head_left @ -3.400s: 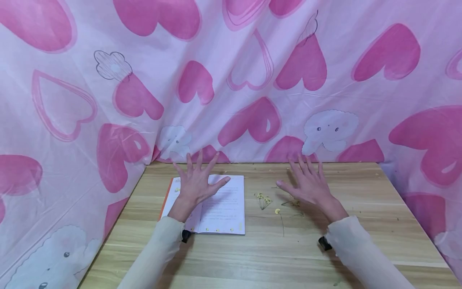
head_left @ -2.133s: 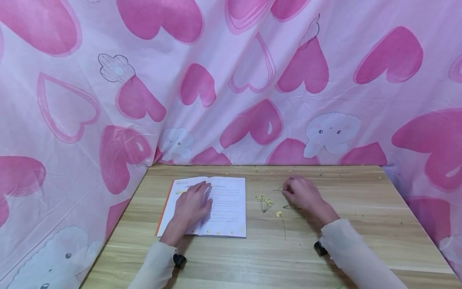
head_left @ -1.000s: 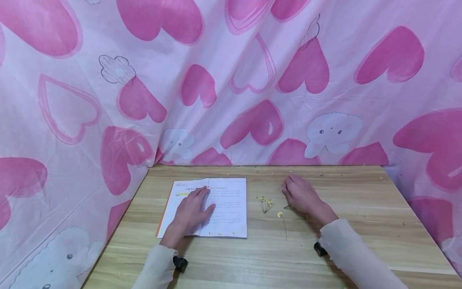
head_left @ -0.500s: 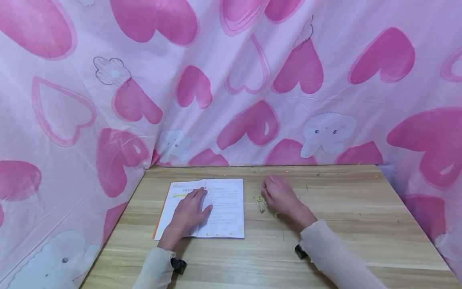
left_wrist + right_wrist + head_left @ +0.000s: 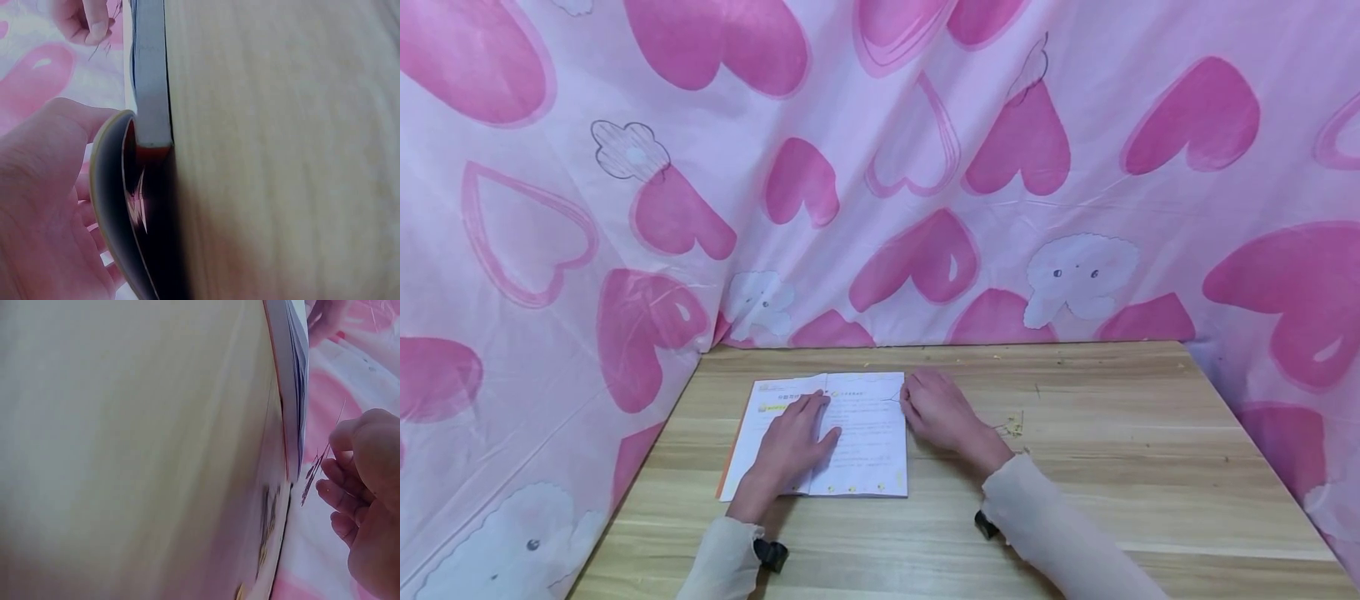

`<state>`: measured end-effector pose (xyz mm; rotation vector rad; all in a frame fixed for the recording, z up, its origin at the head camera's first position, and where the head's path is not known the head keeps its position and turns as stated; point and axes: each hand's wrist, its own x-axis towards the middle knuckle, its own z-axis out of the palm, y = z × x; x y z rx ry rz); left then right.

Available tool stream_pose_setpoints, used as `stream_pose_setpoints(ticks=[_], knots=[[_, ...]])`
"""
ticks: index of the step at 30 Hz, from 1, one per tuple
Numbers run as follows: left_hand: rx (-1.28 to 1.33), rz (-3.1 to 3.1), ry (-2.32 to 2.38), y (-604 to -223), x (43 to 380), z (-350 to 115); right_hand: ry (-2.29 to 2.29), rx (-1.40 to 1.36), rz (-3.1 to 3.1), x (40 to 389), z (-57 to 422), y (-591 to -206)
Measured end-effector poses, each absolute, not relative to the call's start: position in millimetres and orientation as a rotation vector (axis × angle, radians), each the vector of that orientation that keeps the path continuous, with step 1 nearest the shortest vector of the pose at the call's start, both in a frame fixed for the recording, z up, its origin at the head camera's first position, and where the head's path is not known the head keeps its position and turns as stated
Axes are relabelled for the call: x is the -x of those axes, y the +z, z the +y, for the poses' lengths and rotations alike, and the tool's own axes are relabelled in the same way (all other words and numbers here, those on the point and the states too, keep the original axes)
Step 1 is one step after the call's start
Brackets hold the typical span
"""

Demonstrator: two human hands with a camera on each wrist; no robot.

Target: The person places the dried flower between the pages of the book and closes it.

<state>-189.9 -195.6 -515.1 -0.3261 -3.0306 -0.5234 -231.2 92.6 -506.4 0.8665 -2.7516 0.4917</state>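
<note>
An open book [image 5: 865, 454] with white printed pages lies on the table. My left hand [image 5: 792, 446] rests on its left page and centre fold with fingers extended. In the left wrist view, that hand [image 5: 50, 194] is beside the curled cover. At the book's right edge, my right hand [image 5: 936, 408] pinches a thin, branched dried flower sprig [image 5: 312, 472]; its fine tips [image 5: 891, 399] overlap the right page in the head view. More dried yellow flowers [image 5: 1015, 425] lie on the table by the right wrist; others are hidden under that hand and arm.
The wooden table [image 5: 1097, 500] backs onto a pink heart-print curtain [image 5: 902, 167], which also hangs at both sides. Small plant crumbs [image 5: 1060, 362] dot the tabletop's far side. A black wrist camera [image 5: 771, 554] sits under the left cuff.
Both hands were spread in the air. The left came down onto the book and stayed; the right reached down, picked up a sprig and carried it left to the book's right edge.
</note>
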Motion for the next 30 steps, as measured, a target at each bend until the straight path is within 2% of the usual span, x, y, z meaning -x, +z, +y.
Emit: stream_pose_setpoints(ticks=[18, 30], knots=[[0.391, -3.071, -0.524, -516, 187, -194, 0.368, -0.915, -2.75, 234, 35, -505], [0.446, -3.04, -0.491, -517, 184, -195, 0.372, -0.859, -2.813, 229, 14, -509]])
